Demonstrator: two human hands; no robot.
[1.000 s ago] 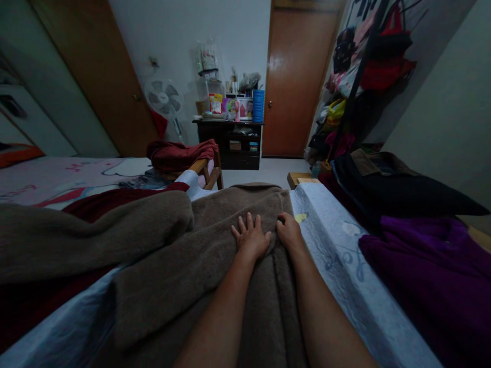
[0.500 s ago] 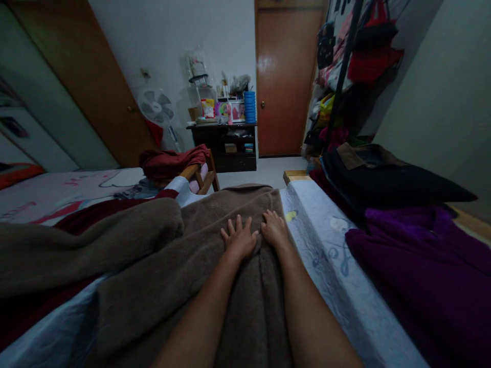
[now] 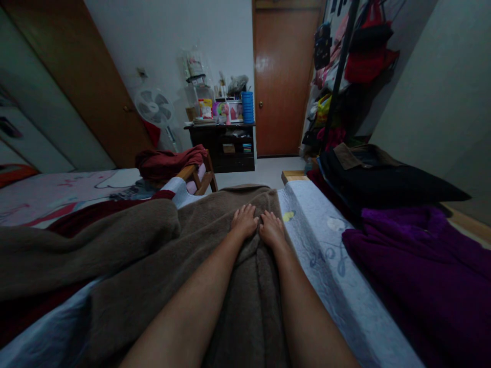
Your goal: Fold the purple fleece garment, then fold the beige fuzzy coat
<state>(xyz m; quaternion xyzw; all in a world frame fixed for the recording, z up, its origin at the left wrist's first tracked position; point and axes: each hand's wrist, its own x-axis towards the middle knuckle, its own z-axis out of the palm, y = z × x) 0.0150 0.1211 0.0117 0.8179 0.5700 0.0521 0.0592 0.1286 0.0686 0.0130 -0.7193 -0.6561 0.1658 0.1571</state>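
Note:
A brown fleecy coat (image 3: 207,220) lies spread over the bed, one sleeve (image 3: 146,225) stretched out to the left. My left hand (image 3: 244,221) rests palm down on the coat's upper part, fingers extended. Beside it, close but apart, my right hand (image 3: 272,228) lies flat near the coat's right edge, its fingers stretched forward. Neither hand grips the cloth. A fold runs down the coat between my forearms.
On the right lie a folded purple garment (image 3: 414,260) and a stack topped by a dark garment (image 3: 383,174). The pale patterned bed sheet (image 3: 314,220) shows between. A dark red cloth (image 3: 169,163) hangs over a wooden rail (image 3: 205,181). Farther back stand a fan (image 3: 155,106) and cabinet (image 3: 215,153).
My left hand has slid right and slightly forward across the coat, nearer my right hand, and its fingers are less spread. My right hand stays almost in place. The view has shifted slightly.

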